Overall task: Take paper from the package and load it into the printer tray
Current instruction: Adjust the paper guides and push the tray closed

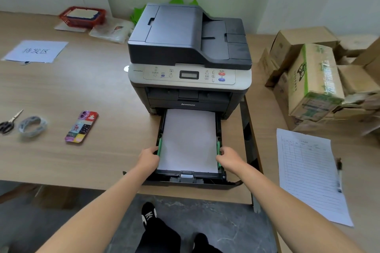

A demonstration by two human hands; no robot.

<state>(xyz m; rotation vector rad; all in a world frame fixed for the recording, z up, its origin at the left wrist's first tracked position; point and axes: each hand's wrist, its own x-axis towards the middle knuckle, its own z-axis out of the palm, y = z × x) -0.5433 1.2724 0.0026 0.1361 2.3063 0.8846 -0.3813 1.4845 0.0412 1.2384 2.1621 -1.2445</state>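
A dark grey and silver printer (189,47) stands on the wooden table. Its black paper tray (191,178) is pulled out toward me, and a stack of white paper (189,137) lies flat inside it. My left hand (149,157) grips the tray's left side at the green paper guide (159,147). My right hand (229,158) grips the right side at the other green guide (218,149). No paper package is in view.
Left of the printer lie a phone (81,126), a tape roll (33,126), scissors (9,122) and a printed sign sheet (36,51). A red basket (83,16) sits at the back. Cardboard boxes (312,80) pile up on the right, with a form sheet (310,172) and pen (339,176).
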